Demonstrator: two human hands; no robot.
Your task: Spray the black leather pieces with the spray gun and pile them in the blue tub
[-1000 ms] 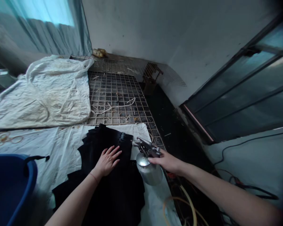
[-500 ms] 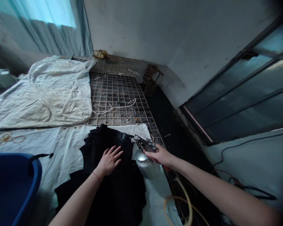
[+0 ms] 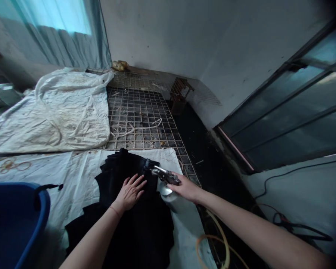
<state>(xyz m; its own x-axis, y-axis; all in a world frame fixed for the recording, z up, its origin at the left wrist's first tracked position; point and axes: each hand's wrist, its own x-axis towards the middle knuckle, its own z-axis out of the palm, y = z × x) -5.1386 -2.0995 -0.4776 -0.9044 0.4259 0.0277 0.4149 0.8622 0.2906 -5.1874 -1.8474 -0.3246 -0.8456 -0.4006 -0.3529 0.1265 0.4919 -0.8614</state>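
Black pleated fabric pieces (image 3: pixel 140 228) lie stacked on a white cloth (image 3: pixel 81 168) in front of me. My left hand (image 3: pixel 130 192) rests flat on the upper part of the stack with its fingers spread. A metal spray gun (image 3: pixel 165 175) with a silvery cup (image 3: pixel 170 198) below it is gripped in my right hand (image 3: pixel 184 188). Its nozzle points left, close to a greyish, rough-looking patch (image 3: pixel 147 164) at the fabric's upper right edge. Whether any spray comes out cannot be made out.
A blue tub (image 3: pixel 22 224) stands at the lower left. Beyond the cloth lie a wire mesh (image 3: pixel 140 112) with loose strings and a crumpled white sheet (image 3: pixel 72 112). A yellowish hose (image 3: pixel 224 235) loops at the lower right, beside the dark floor (image 3: pixel 196 134).
My right hand has brought the spray gun slightly left and down, its nozzle now nearer the greyish patch. My left hand stays in place on the fabric.
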